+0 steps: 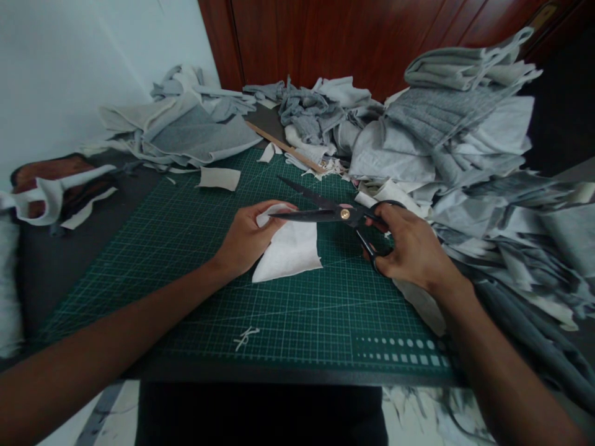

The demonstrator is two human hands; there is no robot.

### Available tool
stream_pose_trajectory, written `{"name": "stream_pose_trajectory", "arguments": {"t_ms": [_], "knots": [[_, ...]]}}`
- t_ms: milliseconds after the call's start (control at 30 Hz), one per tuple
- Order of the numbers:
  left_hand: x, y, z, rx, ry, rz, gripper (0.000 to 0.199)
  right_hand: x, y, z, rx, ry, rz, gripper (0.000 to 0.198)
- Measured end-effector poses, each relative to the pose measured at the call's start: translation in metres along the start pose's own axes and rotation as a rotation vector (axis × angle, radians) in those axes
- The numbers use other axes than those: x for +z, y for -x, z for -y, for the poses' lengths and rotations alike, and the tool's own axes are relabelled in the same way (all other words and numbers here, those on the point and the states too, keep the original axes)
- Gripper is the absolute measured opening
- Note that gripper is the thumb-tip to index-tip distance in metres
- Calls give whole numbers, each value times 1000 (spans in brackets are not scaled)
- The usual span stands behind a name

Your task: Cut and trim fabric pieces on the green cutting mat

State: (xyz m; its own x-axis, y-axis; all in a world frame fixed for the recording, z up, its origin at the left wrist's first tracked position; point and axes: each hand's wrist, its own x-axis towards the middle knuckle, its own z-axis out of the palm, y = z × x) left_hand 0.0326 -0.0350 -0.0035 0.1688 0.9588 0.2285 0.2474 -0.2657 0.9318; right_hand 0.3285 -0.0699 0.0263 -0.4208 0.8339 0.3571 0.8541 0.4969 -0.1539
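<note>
Pinching the upper end of a white cloth piece (292, 251) between thumb and fingers, the left hand (244, 238) is over the middle of a green cutting mat (307, 316), the cloth's lower part spreading toward the mat's near edge. The right hand (411, 244), over the mat's right part, is curled around the handles of black scissors (344, 214), whose blades stand apart and point toward the mat's left side; the lower blade crosses the cloth and its tip reaches the left hand's fingers, though whether it bites into the cloth I cannot tell. A few white thread snippets (246, 337) lie near the mat's front edge, and a small cream scrap (220, 179) lies on its far left part. A curled white scrap (269, 152) lies by the mat's far edge, near a wooden strip (288, 147) that slants across that edge. A pile of grey and cream fabric (195, 133) sits beyond the mat's far left corner, a tall stack of folded grey cloth (446, 124) beyond its far right corner, and a loose heap of offcuts (511, 229) along its right side. Behind the mat stands a reddish-brown wooden door (325, 43).
</note>
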Motion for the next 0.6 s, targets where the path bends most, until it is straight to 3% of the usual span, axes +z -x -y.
{"name": "stream_pose_trajectory", "arguments": {"t_ms": [367, 600], "knots": [[1, 3, 2, -79, 146, 149, 30, 5, -2, -4, -17, -1, 10, 28], [3, 3, 5, -135, 272, 154, 35, 6, -3, -2, -10, 17, -22, 23]]}}
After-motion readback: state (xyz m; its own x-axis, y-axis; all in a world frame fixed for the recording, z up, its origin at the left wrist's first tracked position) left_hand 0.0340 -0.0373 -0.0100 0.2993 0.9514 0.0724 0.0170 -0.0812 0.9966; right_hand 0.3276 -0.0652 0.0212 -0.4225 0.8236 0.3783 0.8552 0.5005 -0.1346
